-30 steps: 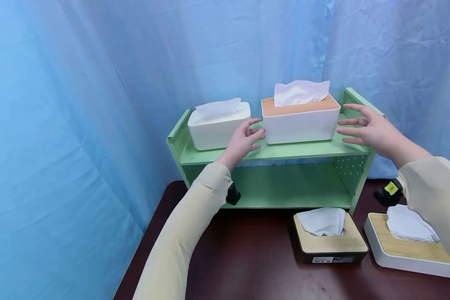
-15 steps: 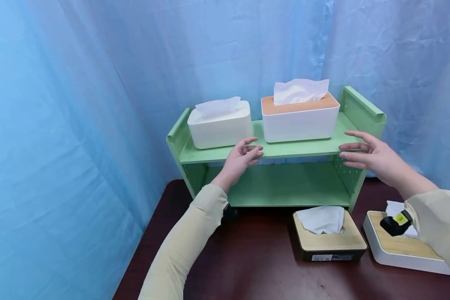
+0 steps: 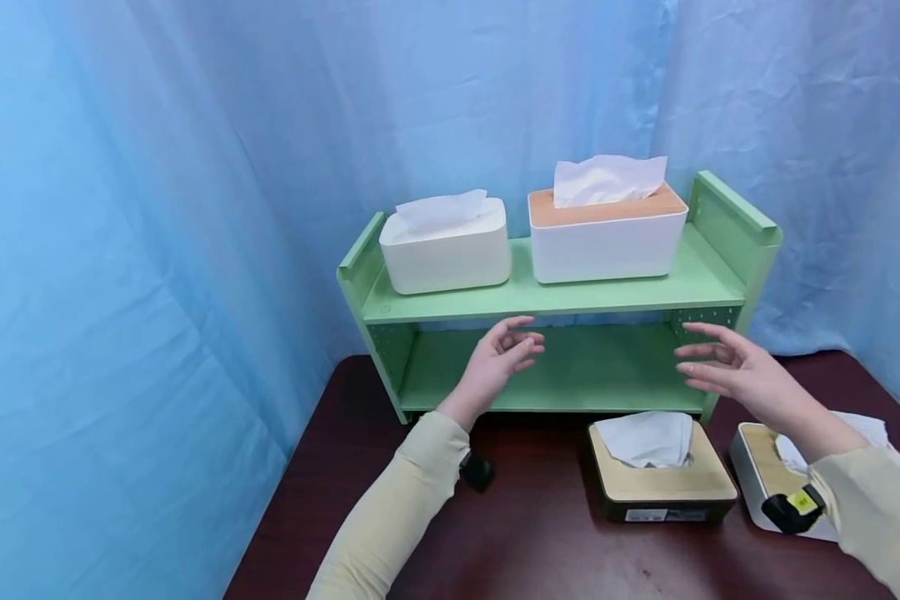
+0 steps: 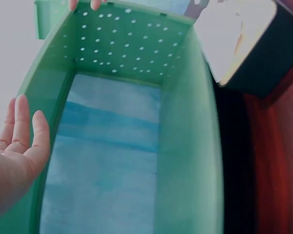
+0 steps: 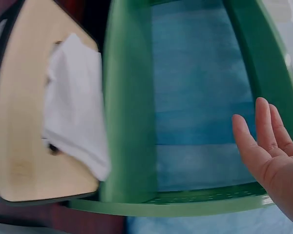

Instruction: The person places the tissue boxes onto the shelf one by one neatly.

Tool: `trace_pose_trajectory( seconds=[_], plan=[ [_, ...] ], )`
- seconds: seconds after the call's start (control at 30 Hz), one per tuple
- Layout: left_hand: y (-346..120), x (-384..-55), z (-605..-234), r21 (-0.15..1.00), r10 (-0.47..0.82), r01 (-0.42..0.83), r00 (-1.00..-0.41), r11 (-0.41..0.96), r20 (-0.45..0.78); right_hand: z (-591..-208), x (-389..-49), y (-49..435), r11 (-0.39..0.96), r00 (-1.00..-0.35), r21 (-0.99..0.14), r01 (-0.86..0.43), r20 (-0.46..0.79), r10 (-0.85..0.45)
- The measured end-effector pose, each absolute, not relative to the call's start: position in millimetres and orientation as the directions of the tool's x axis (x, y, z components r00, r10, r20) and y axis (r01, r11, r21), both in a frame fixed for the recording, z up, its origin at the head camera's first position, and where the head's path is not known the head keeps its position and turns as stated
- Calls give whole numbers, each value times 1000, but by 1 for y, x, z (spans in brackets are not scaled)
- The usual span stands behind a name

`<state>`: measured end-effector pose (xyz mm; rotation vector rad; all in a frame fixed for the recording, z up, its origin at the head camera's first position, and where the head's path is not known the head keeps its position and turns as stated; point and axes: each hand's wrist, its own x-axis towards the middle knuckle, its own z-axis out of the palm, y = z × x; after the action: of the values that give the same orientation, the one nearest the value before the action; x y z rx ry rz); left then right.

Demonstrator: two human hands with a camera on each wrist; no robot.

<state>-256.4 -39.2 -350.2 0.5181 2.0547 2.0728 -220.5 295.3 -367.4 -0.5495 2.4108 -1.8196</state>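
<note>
My left hand [image 3: 498,367] hangs in front of the lower opening of a green two-tier shelf [image 3: 450,312], fingers relaxed and holding nothing. Level with it, my right hand [image 3: 735,371] is also relaxed before the shelf's right side, palm turned inward. On the top tier stand a white tissue box [image 3: 446,265] at the left and a white tissue box with an orange-tan lid [image 3: 607,250] at the right, a gap between them. Below my right hand, a dark tissue box with a pale wood lid [image 3: 663,483] sits on the table.
A white tissue box with a wood lid [image 3: 765,467] stands at the right, partly covered by the right forearm and wrist camera. The dark red table [image 3: 540,542] holds the shelf. Blue curtains [image 3: 195,208] hang behind and at the left.
Both hands have moved down and back from beside the orange-lidded tissue box to below the top tier's front edge. The tissue boxes stay where they were.
</note>
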Motion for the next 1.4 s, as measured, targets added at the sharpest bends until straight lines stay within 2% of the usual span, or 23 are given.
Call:
trace_pose_trajectory(
  seconds=[0.13,0.37,0.57,0.87,1.0,1.2,1.3,1.4],
  plan=[
    [-36,-251,-363,993,375,115,-919,-34,119,-384,-214,295,185,-935,-961,-208,139,-327],
    [-32,-244,-385,994,393,101,-913,-34,106,-417,-203,296,-22,-919,-986,-163,160,-359],
    [-26,-237,-399,995,396,96,-913,-33,101,-440,-195,298,-41,-921,-988,-150,155,-357],
    [-21,-227,-420,998,392,61,-918,-10,60,-461,-184,296,46,-945,-983,-178,158,-288],
    [-18,-223,-430,998,389,59,-920,-7,57,-468,-178,296,140,-959,-972,-188,151,-240],
    [-12,-217,-447,997,390,71,-919,29,54,-478,-173,294,214,-949,-933,-288,248,-194],
    [-8,-214,-456,995,377,89,-924,52,63,-481,-170,291,317,-951,-897,-308,276,-141],
    [-4,-210,-462,991,357,106,-932,86,69,-482,-168,288,432,-963,-862,-265,259,-74]
  ],
)
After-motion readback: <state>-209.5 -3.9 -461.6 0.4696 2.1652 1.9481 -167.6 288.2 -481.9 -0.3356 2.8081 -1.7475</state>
